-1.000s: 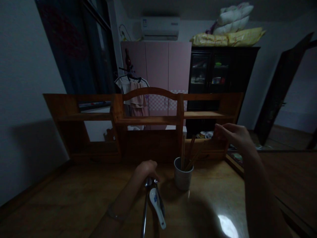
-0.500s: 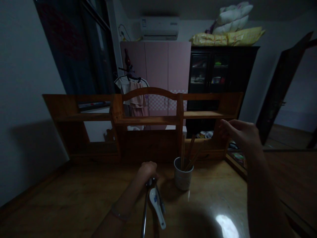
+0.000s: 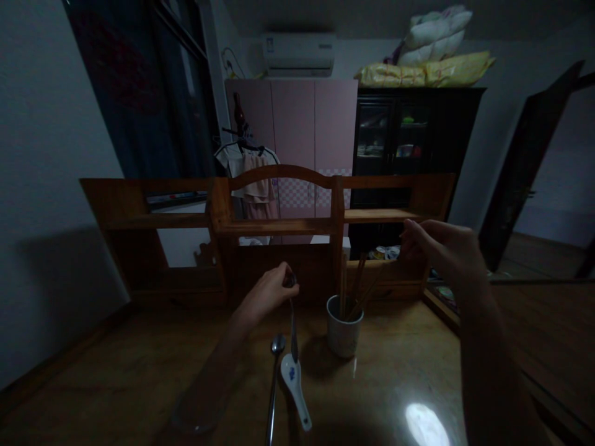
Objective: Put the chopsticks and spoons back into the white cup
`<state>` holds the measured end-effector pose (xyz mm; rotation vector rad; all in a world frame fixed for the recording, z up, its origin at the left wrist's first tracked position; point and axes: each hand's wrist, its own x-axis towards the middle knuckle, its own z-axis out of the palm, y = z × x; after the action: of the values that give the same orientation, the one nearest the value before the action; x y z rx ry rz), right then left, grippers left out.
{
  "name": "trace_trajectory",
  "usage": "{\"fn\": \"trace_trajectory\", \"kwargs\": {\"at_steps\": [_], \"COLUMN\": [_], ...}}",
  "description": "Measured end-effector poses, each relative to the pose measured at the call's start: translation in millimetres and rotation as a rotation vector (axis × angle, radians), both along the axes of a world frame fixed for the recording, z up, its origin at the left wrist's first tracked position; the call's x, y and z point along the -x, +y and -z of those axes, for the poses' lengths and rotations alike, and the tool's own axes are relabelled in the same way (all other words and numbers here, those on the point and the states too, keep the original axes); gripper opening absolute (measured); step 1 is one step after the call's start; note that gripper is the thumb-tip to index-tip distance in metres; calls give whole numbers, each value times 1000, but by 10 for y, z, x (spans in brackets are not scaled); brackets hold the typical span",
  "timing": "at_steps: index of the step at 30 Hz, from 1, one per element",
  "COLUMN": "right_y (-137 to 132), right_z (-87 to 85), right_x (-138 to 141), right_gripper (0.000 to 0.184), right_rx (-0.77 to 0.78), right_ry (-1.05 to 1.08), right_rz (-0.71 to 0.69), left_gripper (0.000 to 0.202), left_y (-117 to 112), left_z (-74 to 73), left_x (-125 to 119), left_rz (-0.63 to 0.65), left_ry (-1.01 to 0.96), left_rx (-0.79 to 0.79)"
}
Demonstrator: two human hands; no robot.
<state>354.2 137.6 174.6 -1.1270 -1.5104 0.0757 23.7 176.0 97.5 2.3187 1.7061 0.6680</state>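
Note:
My left hand [image 3: 267, 291] pinches a metal spoon [image 3: 292, 328] by its upper end, which looks like the bowl. Its handle hangs down, with the tip close to the bowl of a white ceramic soup spoon [image 3: 296, 391] with a blue mark. Left of that, a long-handled metal spoon [image 3: 273, 390] lies on the table. To the right stands a pale cup [image 3: 344, 334] with several chopsticks [image 3: 357, 288] leaning in it. My right hand [image 3: 446, 248] is raised beyond the cup on the right, fingertips closed together; what they hold, if anything, is too dark to make out.
A wooden shelf unit [image 3: 279, 226] spans the back of the wooden table [image 3: 186, 353]. Light glares off the tabletop at the lower right. Behind stand a pink wardrobe [image 3: 294, 124] and a black cabinet [image 3: 418, 124]. The room is dim.
My left hand has risen from the tabletop, lifting the metal spoon upright from beside the ceramic one. The long-handled spoon's bowl is now uncovered. My right hand has shifted slightly left.

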Motion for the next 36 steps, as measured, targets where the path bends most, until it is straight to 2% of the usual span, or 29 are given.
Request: {"fn": "trace_trajectory", "kwargs": {"at_steps": [4,8,11,14,16,20,26,32,36], "right_y": [-153,-232,-277,-333,-362,-374,-356,-389,-414], "right_z": [-61,-51,-40,-40,-41,-48,-62,-59,-65], "right_x": [280,573,730,803,819,828,822,823,819], "right_gripper": [38,25,27,29,25,18,8,9,10], "right_rx": [62,144,143,108,82,5,-63,-35,-3], "right_ry": [-62,-188,-210,-177,-154,-177,-217,-216,-196], "right_rz": [-129,-438,-611,-707,-713,-603,-545,-491,-523], "left_gripper": [44,42,37,38,37,30,27,25,26], "left_y": [-231,-537,-669,-683,-665,-648,-676,-665,-651], "left_z": [-308,-550,-620,-598,-564,-524,-518,-492,-488], "left_x": [-67,-209,-283,-309,-320,-357,-411,-451,-447], "left_rz": [172,382,506,576,623,703,740,715,648], "left_ry": [-425,-726,-873,-974,-1031,-1131,-1182,-1184,-1129], "left_rx": [-5,135,233,338,405,532,627,612,559]}}
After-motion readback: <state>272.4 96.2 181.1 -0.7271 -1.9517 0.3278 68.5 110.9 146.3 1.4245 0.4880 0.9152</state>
